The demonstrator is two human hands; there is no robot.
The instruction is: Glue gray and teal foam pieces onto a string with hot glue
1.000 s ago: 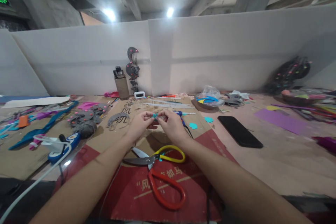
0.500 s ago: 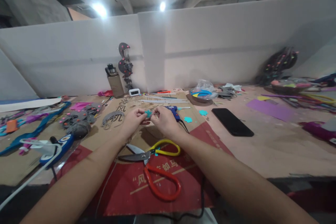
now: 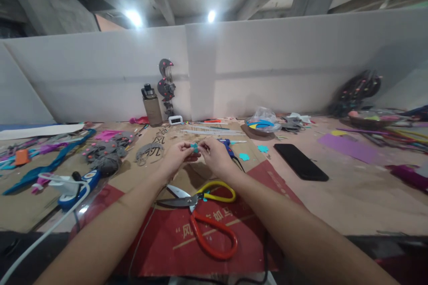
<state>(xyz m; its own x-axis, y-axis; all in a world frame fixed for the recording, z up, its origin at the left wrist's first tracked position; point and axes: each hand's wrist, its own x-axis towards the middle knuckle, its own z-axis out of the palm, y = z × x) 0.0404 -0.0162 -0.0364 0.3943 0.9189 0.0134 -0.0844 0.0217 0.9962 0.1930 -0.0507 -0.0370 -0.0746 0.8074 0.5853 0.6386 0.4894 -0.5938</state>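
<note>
A small teal flower cutout [image 3: 194,147] is held up between my two hands above the cardboard. My left hand [image 3: 178,158] pinches its left side between thumb and fingers. On the other side my right hand [image 3: 215,156] is closed, its fingertips at the flower's right edge. Beyond my right hand lies a blue glue gun [image 3: 227,146], partly hidden by it. Two more flat teal flowers [image 3: 244,156] lie to the right. Below my hands, scissors [image 3: 192,200] with one yellow and one red handle lie with blades spread.
A black phone [image 3: 300,162] lies on the right, with a purple sheet [image 3: 347,148] beyond. A bottle [image 3: 153,109] stands at the back near a bowl [image 3: 262,130]. At left are a blue power strip [image 3: 80,191] with a white cable and grey pin-studded pieces [image 3: 107,151].
The teal flower has turned between my fingers and shows more of its face. The whole view has shifted slightly, so things sit a little further right and lower.
</note>
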